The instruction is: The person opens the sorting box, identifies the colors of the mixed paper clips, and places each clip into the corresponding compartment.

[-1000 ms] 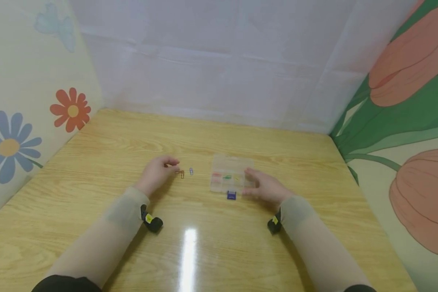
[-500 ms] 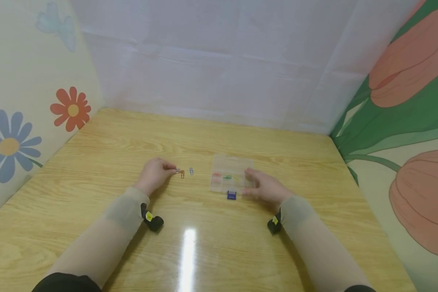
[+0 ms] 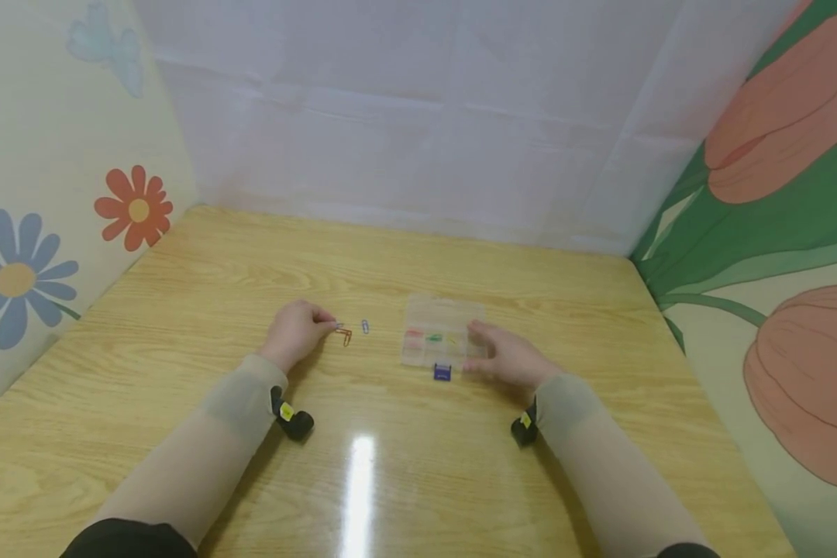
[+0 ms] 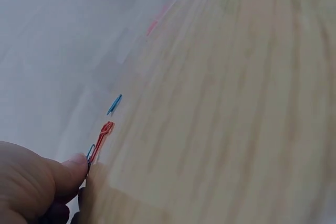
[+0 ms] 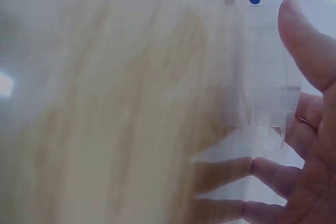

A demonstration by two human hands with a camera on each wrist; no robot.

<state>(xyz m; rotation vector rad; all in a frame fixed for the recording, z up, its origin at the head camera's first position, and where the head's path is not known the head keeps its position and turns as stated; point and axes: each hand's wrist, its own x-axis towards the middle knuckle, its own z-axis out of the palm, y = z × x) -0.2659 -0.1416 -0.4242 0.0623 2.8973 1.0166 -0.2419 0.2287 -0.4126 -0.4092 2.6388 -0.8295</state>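
My left hand (image 3: 296,333) pinches a small blue paper clip (image 4: 91,151) between thumb and finger at the table surface. Right beside its fingertips lie red paper clips (image 3: 347,338), overlapping each other. Another blue paper clip (image 3: 365,326) rests a little farther right. A clear plastic compartment box (image 3: 435,310) holds pink, green (image 3: 434,338) and yellow clips in its front compartments. My right hand (image 3: 512,356) rests at the box's right end, thumb toward the front and fingers toward the back. In the right wrist view the thumb stands straight, apart from the box wall.
A dark blue latch (image 3: 442,372) juts from the box's front edge. The wood-grain table (image 3: 418,480) ends at a white sheet (image 3: 404,116) behind, with flower-printed panels on both sides. A bright light reflection shows on the table in front.
My left fingertips have come down beside the red clips and closed on the blue clip. One red clip has turned slightly. The right hand and box have stayed put.
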